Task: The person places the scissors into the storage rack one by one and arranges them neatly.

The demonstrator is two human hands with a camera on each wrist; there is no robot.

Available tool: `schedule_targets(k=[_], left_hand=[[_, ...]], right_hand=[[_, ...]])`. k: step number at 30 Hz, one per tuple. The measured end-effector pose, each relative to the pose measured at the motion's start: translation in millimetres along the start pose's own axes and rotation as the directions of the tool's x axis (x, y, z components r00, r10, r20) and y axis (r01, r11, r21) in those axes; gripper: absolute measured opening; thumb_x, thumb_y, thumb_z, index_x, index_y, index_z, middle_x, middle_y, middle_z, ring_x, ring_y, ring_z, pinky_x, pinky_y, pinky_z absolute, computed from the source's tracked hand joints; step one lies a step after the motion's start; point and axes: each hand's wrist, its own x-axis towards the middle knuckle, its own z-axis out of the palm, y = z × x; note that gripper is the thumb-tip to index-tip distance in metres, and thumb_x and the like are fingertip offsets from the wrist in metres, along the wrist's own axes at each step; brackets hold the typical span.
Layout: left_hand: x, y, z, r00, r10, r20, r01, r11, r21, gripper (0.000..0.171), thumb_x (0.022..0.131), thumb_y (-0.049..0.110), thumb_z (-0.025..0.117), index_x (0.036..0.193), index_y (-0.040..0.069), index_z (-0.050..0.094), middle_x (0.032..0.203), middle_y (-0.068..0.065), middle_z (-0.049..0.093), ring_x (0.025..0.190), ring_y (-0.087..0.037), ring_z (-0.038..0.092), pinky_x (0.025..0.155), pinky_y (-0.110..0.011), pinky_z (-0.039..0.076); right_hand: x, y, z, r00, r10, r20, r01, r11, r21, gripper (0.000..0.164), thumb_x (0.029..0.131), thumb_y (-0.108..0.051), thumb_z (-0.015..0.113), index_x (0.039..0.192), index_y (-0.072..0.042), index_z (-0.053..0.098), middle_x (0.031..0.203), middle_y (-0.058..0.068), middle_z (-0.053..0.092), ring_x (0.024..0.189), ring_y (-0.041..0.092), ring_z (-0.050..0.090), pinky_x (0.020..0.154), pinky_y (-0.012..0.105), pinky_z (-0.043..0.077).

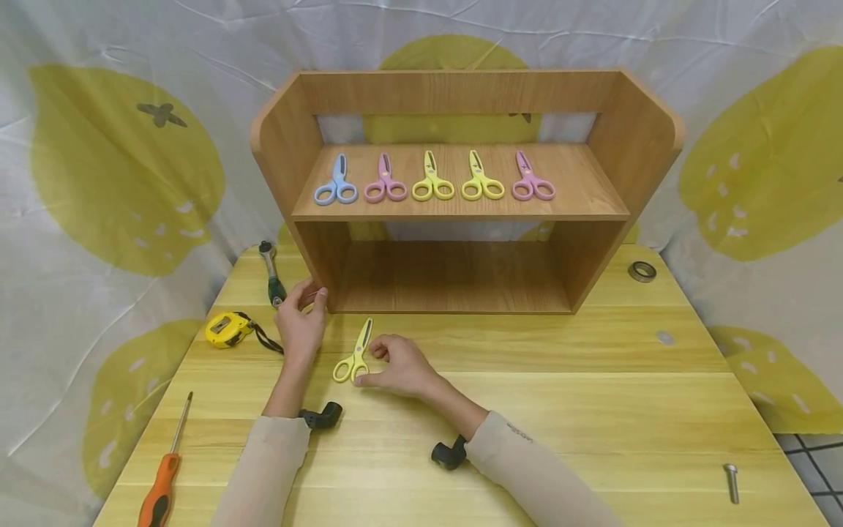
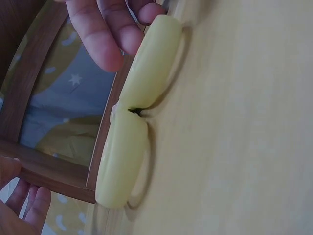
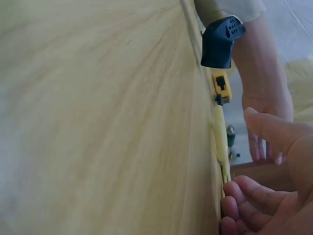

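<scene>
A pair of yellow scissors lies on the table in front of the shelf unit, blades pointing away. My right hand is right beside it, thumb near a handle loop and fingertips low by the blades. In the right wrist view, a gap shows between the thumb and the fingers. My left hand is at the lower left corner of the wooden shelf unit, fingers loosely bent with nothing in them. Whether it touches the panel is hard to tell.
On the upper shelf stand in a row blue scissors, pink and yellow ones. At left lie a ratchet wrench, a tape measure and an orange screwdriver. At right are a ring bearing, a grey disc and a bolt.
</scene>
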Motion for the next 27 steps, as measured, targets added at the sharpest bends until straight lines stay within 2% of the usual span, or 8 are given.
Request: schedule_targets(k=[6,12,18,22,27], left_hand=[[0.2,0.6,0.6,1.000,0.003,-0.004,-0.003,1.000,-0.001,0.034,0.102,0.029,0.067,0.133,0.018,0.070,0.124,-0.003,0.075,0.113,-0.019,0.070,0.080,-0.014,0.054],[-0.8,2.6,-0.3,1.000,-0.015,0.002,0.015,1.000,0.004,0.035,0.102,0.029,0.067,0.135,0.020,0.069,0.125,-0.001,0.074,0.113,-0.015,0.070,0.087,-0.024,0.058],[-1.3,3.1,-0.3,1.000,-0.017,0.001,0.017,1.000,0.001,0.035,0.102,0.029,0.066,0.136,0.019,0.068,0.125,-0.002,0.074,0.114,-0.016,0.070,0.091,-0.033,0.060],[-2.3,2.8,-0.3,1.000,-0.019,0.004,0.019,1.000,-0.001,0.036,0.102,0.028,0.067,0.136,0.018,0.068,0.125,-0.003,0.074,0.114,-0.016,0.070,0.091,-0.032,0.061],[-2.0,1.8,-0.1,1.000,-0.018,0.001,0.019,1.000,-0.014,0.035,0.101,0.029,0.067,0.135,0.019,0.069,0.124,-0.002,0.074,0.113,-0.016,0.070,0.087,-0.025,0.060]], right_hand=[[3.4,-1.1,6.4,0.999,-0.020,-0.039,0.015,0.994,-0.106,0.064,0.072,-0.051,0.092,0.118,-0.013,0.071,0.109,-0.003,0.070,0.101,0.012,0.062,0.091,0.026,0.050],[4.0,-3.2,13.3,0.997,-0.023,-0.073,0.007,0.977,-0.212,0.064,0.068,-0.060,0.090,0.112,-0.017,0.072,0.103,-0.006,0.068,0.096,0.012,0.057,0.090,0.030,0.045],[7.8,0.1,24.0,0.993,-0.032,-0.116,-0.008,0.947,-0.321,0.065,0.066,-0.066,0.089,0.109,-0.021,0.069,0.100,-0.010,0.064,0.093,0.010,0.054,0.085,0.027,0.043],[9.2,-0.5,27.0,0.992,-0.014,-0.127,-0.032,0.938,-0.346,0.059,0.069,-0.061,0.089,0.107,-0.021,0.068,0.096,-0.010,0.061,0.091,0.010,0.052,0.081,0.025,0.041],[9.3,-2.5,23.7,0.990,0.004,-0.141,-0.047,0.951,-0.304,0.044,0.075,-0.045,0.089,0.107,-0.019,0.072,0.092,-0.008,0.064,0.086,0.010,0.052,0.076,0.024,0.042]])
